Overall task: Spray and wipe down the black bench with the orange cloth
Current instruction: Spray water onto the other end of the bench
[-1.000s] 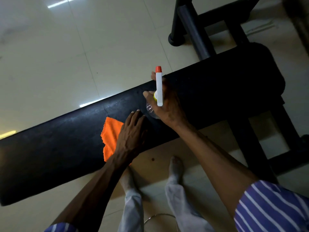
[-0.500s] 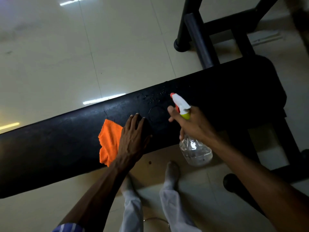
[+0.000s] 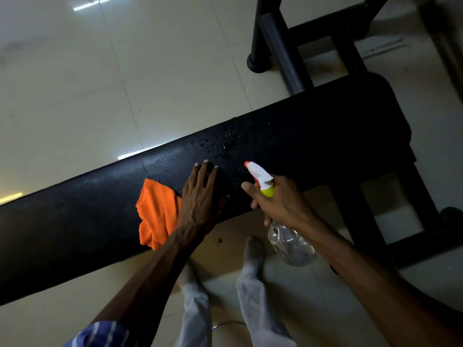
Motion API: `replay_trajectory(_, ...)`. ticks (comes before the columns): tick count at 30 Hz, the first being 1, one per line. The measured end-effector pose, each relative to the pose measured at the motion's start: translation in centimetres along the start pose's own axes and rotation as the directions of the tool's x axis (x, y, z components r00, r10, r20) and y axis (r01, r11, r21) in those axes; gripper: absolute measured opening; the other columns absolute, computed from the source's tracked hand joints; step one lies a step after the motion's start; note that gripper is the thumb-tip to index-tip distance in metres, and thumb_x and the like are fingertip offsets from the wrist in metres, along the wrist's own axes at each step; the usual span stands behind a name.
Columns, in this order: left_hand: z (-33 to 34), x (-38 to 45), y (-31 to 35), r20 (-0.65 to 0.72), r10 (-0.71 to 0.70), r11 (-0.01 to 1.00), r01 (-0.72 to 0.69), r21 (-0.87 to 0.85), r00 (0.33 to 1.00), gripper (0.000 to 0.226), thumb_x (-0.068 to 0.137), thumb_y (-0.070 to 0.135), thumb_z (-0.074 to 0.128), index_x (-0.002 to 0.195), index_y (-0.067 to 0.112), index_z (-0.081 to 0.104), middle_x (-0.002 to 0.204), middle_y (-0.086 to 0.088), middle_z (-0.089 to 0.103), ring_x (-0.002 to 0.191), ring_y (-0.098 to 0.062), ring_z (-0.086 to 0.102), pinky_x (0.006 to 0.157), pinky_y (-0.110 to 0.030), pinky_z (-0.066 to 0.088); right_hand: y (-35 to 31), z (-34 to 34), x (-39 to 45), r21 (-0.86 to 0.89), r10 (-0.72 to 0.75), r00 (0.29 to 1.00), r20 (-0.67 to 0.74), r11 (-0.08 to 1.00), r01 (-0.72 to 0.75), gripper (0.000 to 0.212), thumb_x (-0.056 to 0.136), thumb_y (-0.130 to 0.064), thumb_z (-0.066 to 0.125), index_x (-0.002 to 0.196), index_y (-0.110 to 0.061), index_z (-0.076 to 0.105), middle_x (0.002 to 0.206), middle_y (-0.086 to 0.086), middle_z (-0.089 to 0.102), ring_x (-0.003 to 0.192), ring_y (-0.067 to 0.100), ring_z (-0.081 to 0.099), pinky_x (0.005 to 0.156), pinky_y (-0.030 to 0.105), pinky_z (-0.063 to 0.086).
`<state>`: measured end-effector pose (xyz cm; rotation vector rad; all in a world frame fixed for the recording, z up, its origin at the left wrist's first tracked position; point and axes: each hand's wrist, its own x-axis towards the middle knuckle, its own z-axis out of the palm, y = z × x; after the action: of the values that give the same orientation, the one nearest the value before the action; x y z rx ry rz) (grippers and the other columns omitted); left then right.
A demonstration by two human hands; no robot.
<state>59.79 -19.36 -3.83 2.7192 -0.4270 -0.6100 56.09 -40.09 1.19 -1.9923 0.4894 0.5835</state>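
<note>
Since a second ago, spray bottle (image 3: 288,236) dropped from upright to aimed; right hand (image 3: 280,204) grips it. Droplets (image 3: 218,144) on worktop (image 3: 75,221). Left hand (image 3: 200,196) flat, open, pinning orange cloth (image 3: 155,211). Next: wipe across them.

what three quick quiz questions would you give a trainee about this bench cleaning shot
1. True or false: the orange cloth lies on the black bench, partly under the left hand.
2. Which hand holds the spray bottle?
A. left hand
B. right hand
C. neither, it stands on the floor
3. Fill in: beyond the left hand's fingertips, the bench top shows small ____ of liquid.

Key
1. True. The hand lies flat on the cloth's right part.
2. B. The right hand grips its neck, with the nozzle aimed at the bench.
3. Droplets, not yet wiped.
</note>
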Motion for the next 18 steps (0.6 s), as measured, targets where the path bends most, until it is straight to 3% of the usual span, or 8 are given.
replay_trajectory(3,0.2,0.9,1.3,0.001,0.022,1.0,-0.022,0.0,1.0,0.08,0.097,0.043,0.065,0.162,0.014,0.028,0.172,-0.011,0.017,0.16,-0.035,0.009,0.126,-0.049,0.024,0.1,-1.0,-0.6,-0.033,0.004,0.998,-0.061,0.999,-0.006,0.05,0.095,-0.065,0.065,0.072,-0.021,0.056,0.049,-0.007,0.067,0.034,0.016,0.064,0.047,0.027,0.054)
replay_trajectory(6,0.6,2.0,2.8,0.014,0.051,0.999,-0.051,0.009,0.999,0.082,0.097,0.046,0.063,0.163,0.015,0.024,0.173,-0.01,0.014,0.161,-0.033,0.006,0.128,-0.049,0.022,0.1,-2.6,-0.8,-0.004,0.013,0.997,-0.081,1.0,-0.013,0.045,0.095,-0.064,0.066,0.084,-0.02,0.063,0.067,-0.008,0.076,0.035,0.016,0.065,0.045,0.025,0.054)
replay_trajectory(10,0.8,3.4,4.9,0.017,0.092,0.996,-0.092,0.019,0.996,0.083,0.097,0.047,0.062,0.163,0.017,0.023,0.173,-0.009,0.012,0.161,-0.031,0.005,0.127,-0.049,0.021,0.0,-5.4,-1.3,-0.136,0.029,0.992,-0.119,0.99,-0.046,0.053,0.096,-0.066,0.062,0.071,-0.019,0.057,0.044,-0.011,0.063,0.033,0.01,0.063,0.041,0.018,0.049)
replay_trajectory(15,1.2,5.8,7.9,0.061,0.142,0.989,-0.145,0.042,0.988,0.083,0.098,0.048,0.06,0.164,0.019,0.019,0.174,-0.007,0.006,0.162,-0.03,0.001,0.127,-0.051,0.022,0.4,-9.1,-1.3,-0.035,0.045,0.988,-0.15,0.998,-0.051,0.047,0.095,-0.064,0.064,0.094,-0.017,0.065,0.076,0.001,0.078,0.039,0.014,0.067,0.055,0.033,0.062)
replay_trajectory(18,1.5,7.2,9.9,0.078,0.189,0.979,-0.194,0.06,0.979,0.084,0.099,0.051,0.058,0.165,0.02,0.016,0.174,-0.006,0.004,0.162,-0.029,0.0,0.128,-0.05,0.02,1.2,-11.1,-1.3,-0.114,0.042,0.979,-0.201,0.991,-0.066,0.05,0.097,-0.064,0.061,0.081,-0.016,0.059,0.049,-0.003,0.066,0.036,0.01,0.064,0.054,0.033,0.061)
